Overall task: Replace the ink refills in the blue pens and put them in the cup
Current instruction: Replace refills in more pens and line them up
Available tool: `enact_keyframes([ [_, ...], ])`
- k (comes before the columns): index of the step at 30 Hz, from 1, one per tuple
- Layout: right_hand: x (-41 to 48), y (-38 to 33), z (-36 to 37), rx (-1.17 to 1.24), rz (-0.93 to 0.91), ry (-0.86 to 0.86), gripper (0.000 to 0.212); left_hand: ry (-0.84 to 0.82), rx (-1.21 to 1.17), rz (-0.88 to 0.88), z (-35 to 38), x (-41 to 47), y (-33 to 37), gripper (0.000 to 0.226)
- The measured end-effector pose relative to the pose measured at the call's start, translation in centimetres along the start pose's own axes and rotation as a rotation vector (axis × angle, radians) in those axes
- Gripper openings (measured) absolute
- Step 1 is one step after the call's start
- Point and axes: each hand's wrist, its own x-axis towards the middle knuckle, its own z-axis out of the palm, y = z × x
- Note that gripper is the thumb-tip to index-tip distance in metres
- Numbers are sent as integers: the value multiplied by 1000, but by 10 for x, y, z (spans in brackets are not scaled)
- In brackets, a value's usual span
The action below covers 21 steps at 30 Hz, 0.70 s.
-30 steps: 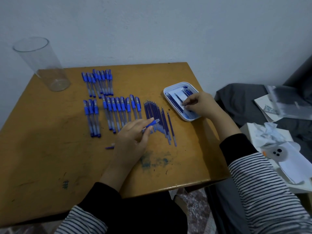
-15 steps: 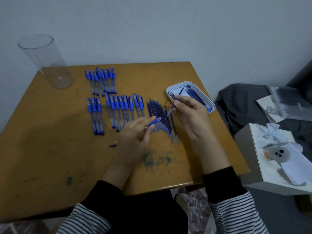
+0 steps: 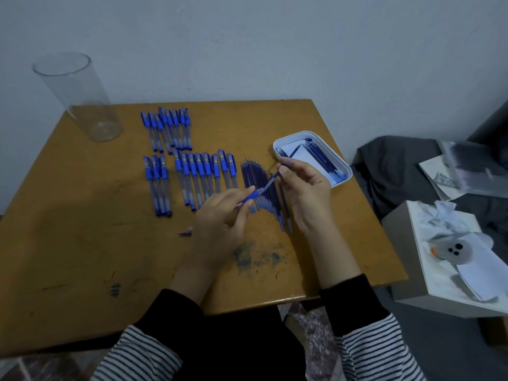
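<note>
Left hand (image 3: 220, 218) curls round an opened pen barrel (image 3: 248, 199) at its blue sleeve. Right hand (image 3: 305, 193) pinches a thin refill (image 3: 272, 180) between thumb and fingertips, with the refill's lower end at the barrel's mouth. Both are held just above the wooden table (image 3: 82, 243). Judged step: seating a refill in this one pen.

Clear cup (image 3: 79, 97) stands upright at the far left corner, well apart from the hands. It holds no pens, so none appears to have been delivered yet.

White tray (image 3: 292, 136) at the far right edge holds several loose refills; whether they are spent or fresh cannot be told.

Capped blue pens lie in three groups: far group (image 3: 167, 130), small left group (image 3: 158, 185) and longer middle row (image 3: 204, 177). Which of them, if any, have new refills cannot be told.

Row of bare refills (image 3: 258, 171) lies between the pens and the tray, partly behind the hands.

Small blue part (image 3: 184, 233), possibly this pen's tip piece, lies on the table beside the left hand.

Judged remaining: close this pen, place it in the cup, then work through the rows.
</note>
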Motion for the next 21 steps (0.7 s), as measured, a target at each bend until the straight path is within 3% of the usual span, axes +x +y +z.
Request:
enact_keyframes([
  [5,-1,2,0,-52,-58,17,17,5,0,6,1,0,-1,28],
  [13,-29,0,5,-283,-359,-1,14,38,-69,-46,0,1,-2,29],
  [21,-46,14,14,-323,-424,7,25,64,-67,21,-1,-1,0,30],
])
